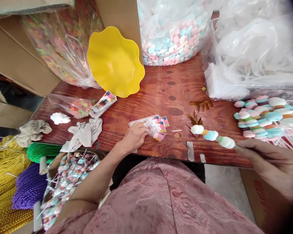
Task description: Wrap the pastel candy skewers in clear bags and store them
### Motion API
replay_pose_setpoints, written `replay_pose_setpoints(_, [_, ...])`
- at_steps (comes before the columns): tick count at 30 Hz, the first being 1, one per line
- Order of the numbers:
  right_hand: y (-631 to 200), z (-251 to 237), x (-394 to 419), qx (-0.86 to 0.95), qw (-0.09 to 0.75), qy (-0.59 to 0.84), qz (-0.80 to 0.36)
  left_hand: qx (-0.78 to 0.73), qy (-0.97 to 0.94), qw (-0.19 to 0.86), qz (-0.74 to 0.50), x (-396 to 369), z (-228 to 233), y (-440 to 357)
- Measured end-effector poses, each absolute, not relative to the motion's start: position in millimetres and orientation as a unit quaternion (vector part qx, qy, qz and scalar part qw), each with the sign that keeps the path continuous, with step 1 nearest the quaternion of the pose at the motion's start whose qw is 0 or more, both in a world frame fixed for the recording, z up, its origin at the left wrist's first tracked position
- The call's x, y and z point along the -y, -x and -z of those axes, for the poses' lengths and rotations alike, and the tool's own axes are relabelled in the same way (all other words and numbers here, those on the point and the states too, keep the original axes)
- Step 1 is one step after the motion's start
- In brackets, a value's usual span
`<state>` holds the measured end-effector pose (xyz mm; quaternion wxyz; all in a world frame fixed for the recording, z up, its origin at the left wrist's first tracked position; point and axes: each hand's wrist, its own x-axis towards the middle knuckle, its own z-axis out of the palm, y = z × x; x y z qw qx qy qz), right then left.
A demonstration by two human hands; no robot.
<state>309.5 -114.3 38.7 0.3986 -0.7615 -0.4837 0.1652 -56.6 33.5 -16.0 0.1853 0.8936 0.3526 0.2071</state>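
Observation:
My right hand holds a candy skewer by its stick, with pastel white, blue and green sweets pointing left over the wooden table. My left hand rests on a stack of small printed plastic bags at the table's front edge, fingers pinching the top one. A pile of finished candy skewers lies to the right, just beyond my right hand.
A yellow wavy bowl leans at the back. Large bags of pastel sweets, coloured cereal rings and white sticks stand behind. Gold twist ties, cloths, a box of wrapped skewers, cord spools.

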Motion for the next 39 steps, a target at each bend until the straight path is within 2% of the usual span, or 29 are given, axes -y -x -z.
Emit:
replay_pose_setpoints(4, [-280.1, -20.0, 109.4, 0.491, 0.456, 0.691, -0.271, -0.39, -0.845, 0.265, -0.252, -34.5, 14.2, 56.9])
replay_pose_setpoints(8, [-254.5, -13.4, 105.1, 0.509, 0.484, 0.647, -0.296, -0.456, -0.753, 0.375, -0.29, -38.7, 9.1, 55.9])
replay_pose_setpoints(11, [-244.1, -9.5, 99.0, 0.534, 0.498, 0.624, -0.278, -0.482, -0.717, 0.406, -0.299, -40.4, 7.6, 53.3])
replay_pose_setpoints(18, [-246.0, 1.6, 85.6, 0.663, 0.416, 0.583, -0.219, -0.46, -0.724, 0.394, -0.329, -34.6, 11.5, 51.6])
replay_pose_setpoints(25, [-260.0, -8.1, 87.1, 0.738, 0.339, 0.552, -0.19, -0.338, -0.841, 0.234, -0.351, -29.6, 25.0, 53.7])
replay_pose_setpoints(28, [-261.5, -12.5, 85.8, 0.747, 0.333, 0.552, -0.16, -0.304, -0.869, 0.206, -0.331, -30.8, 26.1, 54.3])
replay_pose_setpoints(33, [-256.7, -14.0, 85.4, 0.765, 0.354, 0.538, -0.029, -0.296, -0.865, 0.242, -0.325, -32.6, 24.0, 57.3])
replay_pose_setpoints(39, [-253.0, -9.6, 103.7, 0.712, 0.396, 0.577, 0.048, -0.402, -0.787, 0.328, -0.334, -32.2, 22.7, 55.6])
